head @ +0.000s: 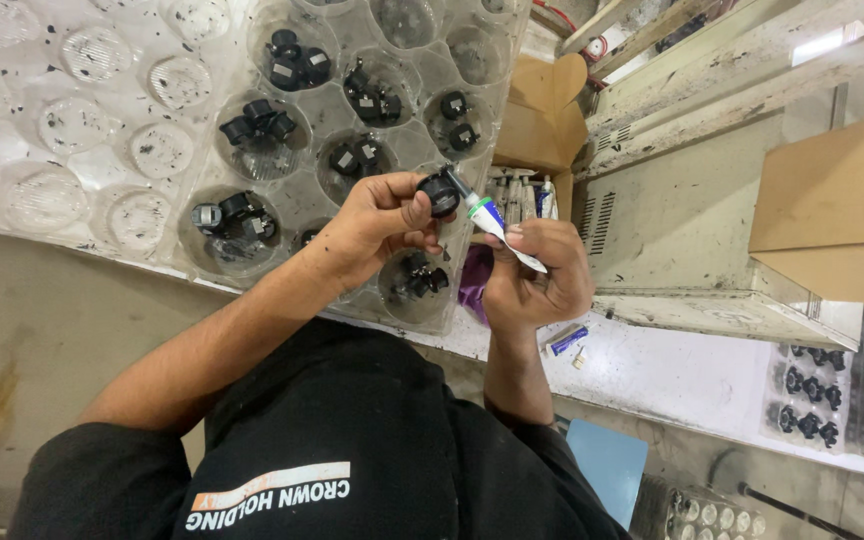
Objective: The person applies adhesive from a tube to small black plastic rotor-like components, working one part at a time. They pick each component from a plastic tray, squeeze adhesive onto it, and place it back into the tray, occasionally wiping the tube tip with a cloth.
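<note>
Left hand [377,225] pinching black part [441,192], right hand [537,275] squeezing tube [492,220] against it

Stained white workbench [672,375]; perhaps concrete floor [42,320] below.

tray [102,120] clear glossy plastic | knob [441,192] matt black plastic | box [542,110] plain brown cardboard | counter [672,375] white, scuffed

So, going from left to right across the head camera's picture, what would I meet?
Clear plastic tray of round pockets → left hand pinching a small black round part → small white squeeze tube with blue and green bands in the right hand → grey metal cabinet → brown cardboard flap.
</note>
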Demonstrator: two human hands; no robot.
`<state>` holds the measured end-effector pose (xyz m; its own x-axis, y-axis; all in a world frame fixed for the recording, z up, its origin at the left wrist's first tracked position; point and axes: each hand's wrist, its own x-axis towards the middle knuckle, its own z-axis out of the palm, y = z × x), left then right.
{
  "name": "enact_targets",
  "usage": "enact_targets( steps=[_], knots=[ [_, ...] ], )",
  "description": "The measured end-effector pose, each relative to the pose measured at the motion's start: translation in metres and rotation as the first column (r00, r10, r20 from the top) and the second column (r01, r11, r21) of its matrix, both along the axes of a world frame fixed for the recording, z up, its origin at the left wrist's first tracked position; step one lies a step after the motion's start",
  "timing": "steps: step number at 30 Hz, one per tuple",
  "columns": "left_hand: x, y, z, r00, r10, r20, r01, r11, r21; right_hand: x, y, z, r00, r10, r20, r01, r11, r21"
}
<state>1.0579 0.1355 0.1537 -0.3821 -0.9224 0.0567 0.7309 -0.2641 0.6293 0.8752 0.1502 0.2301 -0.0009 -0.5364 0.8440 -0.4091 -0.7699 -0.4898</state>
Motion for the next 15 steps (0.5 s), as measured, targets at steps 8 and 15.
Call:
enact_targets(
  steps=[8,15],
  knots=[
    [-0.005,0.000,0.003,0.998,-0.044,-0.043,0.045,0.998,0.032,-0.010,0.005,0.002,0.994,0.044,0.102,-0.058,0.989,0.139],
    [-0.014,-0.009,-0.007,0.998,0.024,-0.051,-0.017,0.991,0.136,-0.029,-0.003,-0.003,0.998,0.008,0.060,-0.020,0.976,0.216]
  ],
)
